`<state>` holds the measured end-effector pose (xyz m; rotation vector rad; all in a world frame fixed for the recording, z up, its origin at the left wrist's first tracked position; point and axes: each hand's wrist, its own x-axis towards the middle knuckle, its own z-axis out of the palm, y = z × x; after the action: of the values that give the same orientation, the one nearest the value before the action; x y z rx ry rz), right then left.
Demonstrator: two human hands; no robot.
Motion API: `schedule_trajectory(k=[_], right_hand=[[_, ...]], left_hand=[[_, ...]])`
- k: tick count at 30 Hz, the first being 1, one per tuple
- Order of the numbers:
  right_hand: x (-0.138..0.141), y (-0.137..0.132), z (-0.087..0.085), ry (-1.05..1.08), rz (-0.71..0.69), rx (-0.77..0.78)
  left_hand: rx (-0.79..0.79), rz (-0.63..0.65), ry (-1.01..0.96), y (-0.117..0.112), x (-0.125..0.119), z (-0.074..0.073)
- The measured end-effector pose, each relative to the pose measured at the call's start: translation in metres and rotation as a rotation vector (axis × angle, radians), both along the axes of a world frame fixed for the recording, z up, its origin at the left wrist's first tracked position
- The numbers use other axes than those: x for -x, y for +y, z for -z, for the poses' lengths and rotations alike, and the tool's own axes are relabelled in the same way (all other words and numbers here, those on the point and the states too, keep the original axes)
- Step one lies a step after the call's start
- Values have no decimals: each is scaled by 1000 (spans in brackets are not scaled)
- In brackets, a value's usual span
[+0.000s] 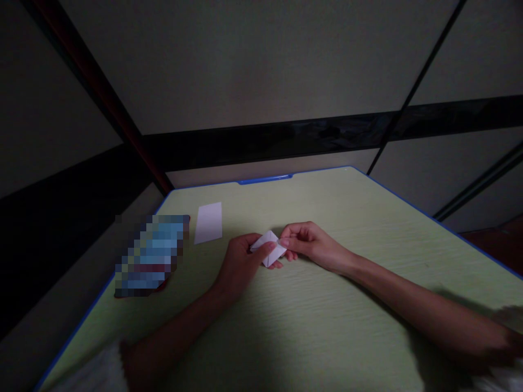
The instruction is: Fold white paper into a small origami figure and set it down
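A small piece of folded white paper is held between my two hands, over the middle of the table. My left hand grips it from the left, with the thumb pressed on its top face and fingers underneath. Crease lines cross the visible side of the paper. At its right corner my right hand pinches it between thumb and index finger, the other fingers curled. What lies under the paper is hidden by the fingers.
A flat white sheet of paper lies left of my hands. Beyond it, near the left edge, lies a pixelated phone-like device. The light wood-patterned table has a blue rim, and cabinet panels stand right behind it.
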<state>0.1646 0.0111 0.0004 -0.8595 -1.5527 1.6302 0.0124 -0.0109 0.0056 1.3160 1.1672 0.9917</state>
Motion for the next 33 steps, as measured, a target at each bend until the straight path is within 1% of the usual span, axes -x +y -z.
schedule_trajectory(k=[7,14,17,20,25,29,33], right_hand=[[0,1,2,-44,-9,-31],[1,-3,-4,-80,-40,3],[1,-4,-5,-114,-36,-36],[1,-4,-4,-135,-34,-84],[2,-6,-3,-127,-32,-114],[2,-8,-3,-131,-66,-128],[1,-9,-2,-145,-91,-175]], left_hand=[[10,-11,22,0,0,3],[-22,-15,67,-1,0,4],[-42,-2,84,-2,0,4],[-27,6,95,-2,-1,2],[-12,44,62,-1,-1,1],[-1,90,38,0,1,2],[14,130,8,2,1,3]])
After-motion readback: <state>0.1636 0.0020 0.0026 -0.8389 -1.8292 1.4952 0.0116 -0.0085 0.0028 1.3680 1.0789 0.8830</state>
